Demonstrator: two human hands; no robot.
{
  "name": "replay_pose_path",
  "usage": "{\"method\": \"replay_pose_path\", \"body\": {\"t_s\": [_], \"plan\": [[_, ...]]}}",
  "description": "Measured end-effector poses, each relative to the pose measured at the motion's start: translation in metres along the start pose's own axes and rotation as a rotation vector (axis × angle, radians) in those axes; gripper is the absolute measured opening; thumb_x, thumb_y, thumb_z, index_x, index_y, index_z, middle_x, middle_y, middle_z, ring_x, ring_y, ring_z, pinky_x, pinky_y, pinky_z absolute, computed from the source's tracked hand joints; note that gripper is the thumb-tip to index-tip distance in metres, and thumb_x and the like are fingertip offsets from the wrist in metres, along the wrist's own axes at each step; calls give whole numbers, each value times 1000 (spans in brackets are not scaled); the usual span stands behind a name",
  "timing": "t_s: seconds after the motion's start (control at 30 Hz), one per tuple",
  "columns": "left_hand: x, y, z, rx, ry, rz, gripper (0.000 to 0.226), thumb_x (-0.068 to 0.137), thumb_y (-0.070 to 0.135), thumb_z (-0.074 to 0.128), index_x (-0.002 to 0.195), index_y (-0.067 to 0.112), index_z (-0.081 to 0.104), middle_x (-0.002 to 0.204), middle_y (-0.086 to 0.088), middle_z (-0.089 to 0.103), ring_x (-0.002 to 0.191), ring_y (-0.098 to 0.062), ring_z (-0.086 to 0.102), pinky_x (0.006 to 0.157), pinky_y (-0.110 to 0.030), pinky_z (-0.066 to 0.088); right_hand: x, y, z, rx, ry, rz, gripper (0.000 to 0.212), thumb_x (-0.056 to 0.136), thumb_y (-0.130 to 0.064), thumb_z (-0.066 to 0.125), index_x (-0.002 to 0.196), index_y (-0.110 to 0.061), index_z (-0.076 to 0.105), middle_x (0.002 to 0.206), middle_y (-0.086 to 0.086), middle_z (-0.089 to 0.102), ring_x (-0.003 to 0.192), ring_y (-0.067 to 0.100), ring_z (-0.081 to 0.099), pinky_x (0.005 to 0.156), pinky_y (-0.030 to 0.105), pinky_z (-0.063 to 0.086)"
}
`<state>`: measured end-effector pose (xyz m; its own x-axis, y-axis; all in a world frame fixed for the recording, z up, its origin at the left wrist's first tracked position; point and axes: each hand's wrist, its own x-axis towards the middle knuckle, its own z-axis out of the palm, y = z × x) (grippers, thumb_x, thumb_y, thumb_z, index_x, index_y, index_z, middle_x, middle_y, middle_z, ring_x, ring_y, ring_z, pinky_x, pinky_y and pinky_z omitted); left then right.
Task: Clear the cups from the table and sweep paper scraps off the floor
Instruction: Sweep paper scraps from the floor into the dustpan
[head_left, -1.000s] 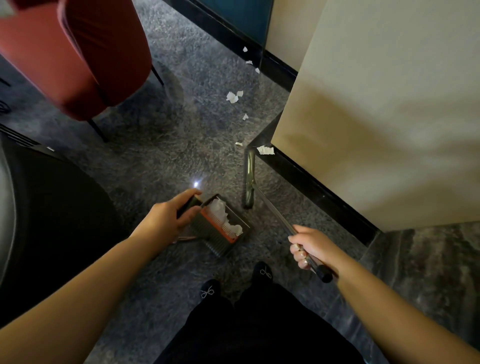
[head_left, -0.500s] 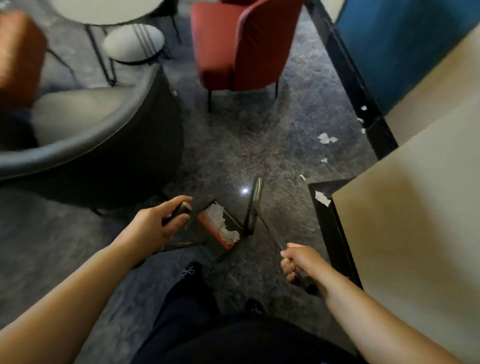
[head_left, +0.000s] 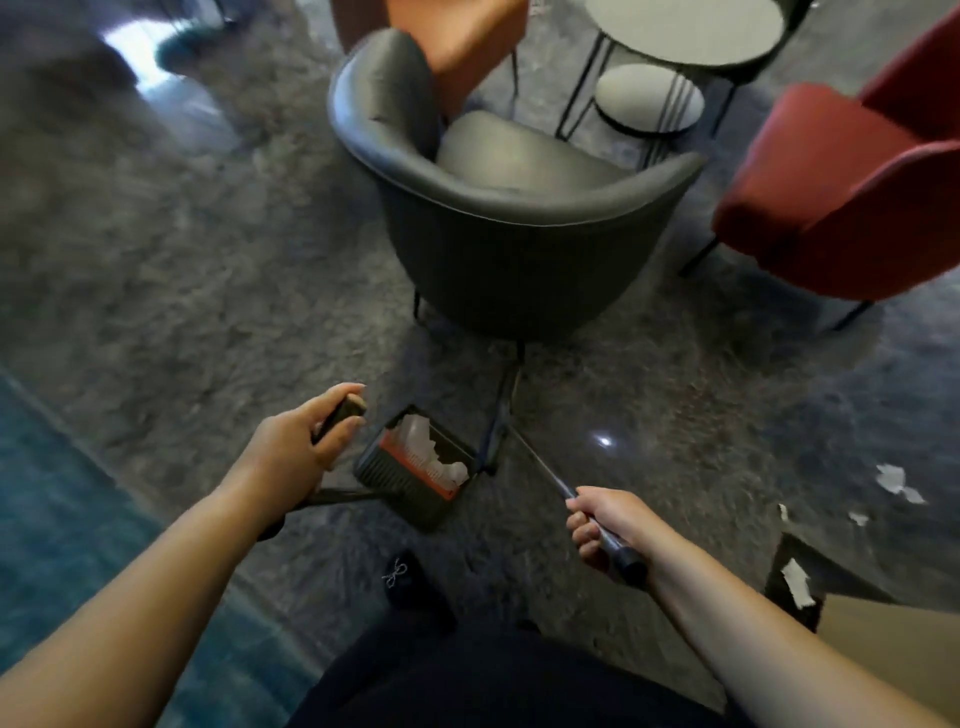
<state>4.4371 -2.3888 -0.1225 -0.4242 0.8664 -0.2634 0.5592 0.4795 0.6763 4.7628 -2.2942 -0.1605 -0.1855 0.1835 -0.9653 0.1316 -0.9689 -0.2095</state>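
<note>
The grey floor (head_left: 182, 270) spreads wide under everything, mottled and shiny in spots. Well beyond both hands sits a dark grey tub chair (head_left: 509, 218), with a red armchair (head_left: 841, 197) off to the right of it and a round pale desk (head_left: 685, 31) behind, blurred.

Just ahead of the left hand (head_left: 296, 447) hangs the dustpan (head_left: 415, 467): a dark box with an orange toothed strip along one edge, open side up, holding a heap of white crumpled paper scraps (head_left: 431, 452). The left grip is curled round the dark end of the dustpan handle (head_left: 343, 410), thumb lying on top.

The right hand (head_left: 602, 525) has its grip wrapped tight round the thin metal broom (head_left: 540, 467) shaft near its black end cap. The shaft runs forward and left from that grip to a narrow dark head beside the dustpan's right edge.

To the right of the right grip, loose scraps (head_left: 896, 480) lie on the floor, small, white and torn, with one more on a dark ledge nearer the person.
</note>
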Motion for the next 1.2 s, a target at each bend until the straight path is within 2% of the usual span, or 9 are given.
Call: {"method": "replay_pose_path", "body": {"t_s": [0.2,0.3,0.47,0.63,0.8,0.97,1.2], "plan": [[14,-73,-79,5,100,-135,40,94,37,60,132,47,54,76,14,60,63,0,57,59,-13,39,20,-37,118,-144,-58,88,26,99,-9,35,74,-13,41,42,-2,38,24,5,31,27,11,23],[24,-109,-118,-23,162,-190,39,94,37,60,132,46,55,79,13,62,68,-1,59,62,-13,39,33,-52,179,-209,-75,101,27,99,-9,35,72,-12,40,42,-3,37,23,5,30,27,10,22],[41,-156,-169,-42,282,-250,37,94,33,61,130,41,58,75,11,65,59,-2,62,56,-8,39,53,-81,265,-305,-102,65,25,97,-9,36,73,-15,41,45,-4,38,25,3,30,28,9,22],[71,-195,-216,-122,393,-333,38,95,34,59,132,41,56,72,5,60,59,-9,58,61,-26,44,76,-123,348,-446,-133,12,20,96,-7,36,79,-17,43,45,-4,39,28,3,31,30,10,22],[134,-231,-266,-166,481,-415,37,96,35,58,133,38,57,70,0,59,58,-18,56,62,-32,46,109,-195,442,-574,-206,-4,21,96,-5,36,82,-19,42,45,-4,39,30,2,32,30,10,25],[210,-250,-323,-209,582,-485,36,96,35,57,132,38,57,62,2,58,42,-14,55,47,-26,45,136,-281,546,-744,-258,-35,23,97,-3,34,84,-21,41,45,-4,39,32,3,32,32,12,25],[295,-274,-410,-252,686,-533,35,97,37,56,131,43,54,69,0,61,39,-12,55,38,-19,43,158,-359,686,-868,-319,-79,22,96,0,32,90,-19,42,54,-1,37,32,5,32,31,12,25]]}}
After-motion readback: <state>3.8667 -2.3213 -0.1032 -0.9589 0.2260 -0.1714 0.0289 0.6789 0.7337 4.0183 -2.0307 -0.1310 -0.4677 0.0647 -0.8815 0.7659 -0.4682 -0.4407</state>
